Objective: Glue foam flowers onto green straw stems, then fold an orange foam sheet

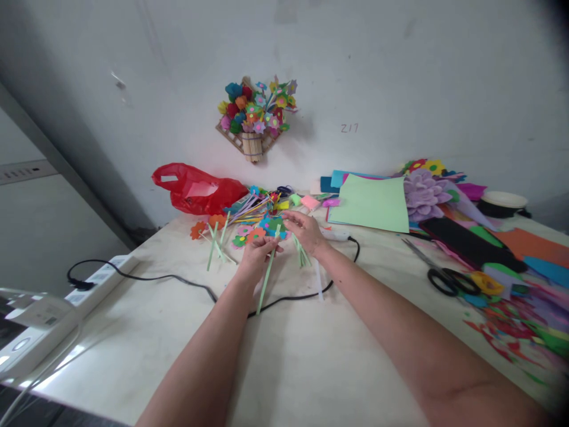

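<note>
My left hand (261,256) is closed on a light green paper strip (267,279), which slants down towards me, its upper end sticking out past the fingers. Just right of that end, my right hand (307,230) has its fingertips bent together; anything between them is too small to make out. Behind both hands lie a green flower cutout (276,225) and blue ones, partly covered. Orange flower cutouts (198,230) and loose green strips (212,246) lie to the left. More green strips (303,254) lie beneath my right wrist, near a pale strip (319,279).
A black cord (293,298) runs across the table under my arms from a white power strip (106,270). Scissors (444,279), foam sheets (373,204) and scraps (511,332) lie right. A red plastic bag (200,190) stands back left; a flower basket (252,145) hangs on the wall.
</note>
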A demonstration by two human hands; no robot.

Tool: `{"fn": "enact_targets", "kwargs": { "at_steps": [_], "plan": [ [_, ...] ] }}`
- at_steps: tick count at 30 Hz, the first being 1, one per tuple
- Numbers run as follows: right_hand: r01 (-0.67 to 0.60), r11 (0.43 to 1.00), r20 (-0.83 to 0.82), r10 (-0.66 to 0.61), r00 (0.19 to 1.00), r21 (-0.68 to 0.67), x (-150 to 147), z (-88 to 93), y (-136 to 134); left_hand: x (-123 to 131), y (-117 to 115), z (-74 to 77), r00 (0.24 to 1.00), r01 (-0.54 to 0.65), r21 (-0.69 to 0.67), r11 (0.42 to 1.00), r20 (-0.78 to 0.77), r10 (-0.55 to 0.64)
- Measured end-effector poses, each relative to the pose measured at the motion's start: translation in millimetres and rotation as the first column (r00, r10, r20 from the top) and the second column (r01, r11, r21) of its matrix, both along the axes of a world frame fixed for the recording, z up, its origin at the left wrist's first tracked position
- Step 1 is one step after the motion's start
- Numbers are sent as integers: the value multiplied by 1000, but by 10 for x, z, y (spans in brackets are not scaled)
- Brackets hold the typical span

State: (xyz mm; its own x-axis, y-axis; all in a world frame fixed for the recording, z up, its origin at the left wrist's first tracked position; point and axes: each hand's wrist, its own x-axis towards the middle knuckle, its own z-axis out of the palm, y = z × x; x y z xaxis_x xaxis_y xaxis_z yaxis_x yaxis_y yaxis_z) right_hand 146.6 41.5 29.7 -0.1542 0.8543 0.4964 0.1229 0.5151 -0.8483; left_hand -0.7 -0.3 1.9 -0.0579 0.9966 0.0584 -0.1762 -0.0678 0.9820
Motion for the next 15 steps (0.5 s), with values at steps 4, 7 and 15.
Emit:
{"fn": "enact_targets", "kwargs": {
  "at_steps": [4, 7, 15],
  "plan": [
    [79, 996, 32, -80, 996, 38, 10, 30, -24, -3, 3, 1, 1000, -10, 25, 1000, 0, 10],
    [81, 991, 71, -89, 993, 108, 11, 38, -34, -6, 2, 5, 1000, -12, 44, 999, -6, 13],
    [-22, 940, 143, -28, 989, 341, -7, 76, -96, -26, 26, -35, 999, -42, 38, 998, 8, 42]
  ]
}}
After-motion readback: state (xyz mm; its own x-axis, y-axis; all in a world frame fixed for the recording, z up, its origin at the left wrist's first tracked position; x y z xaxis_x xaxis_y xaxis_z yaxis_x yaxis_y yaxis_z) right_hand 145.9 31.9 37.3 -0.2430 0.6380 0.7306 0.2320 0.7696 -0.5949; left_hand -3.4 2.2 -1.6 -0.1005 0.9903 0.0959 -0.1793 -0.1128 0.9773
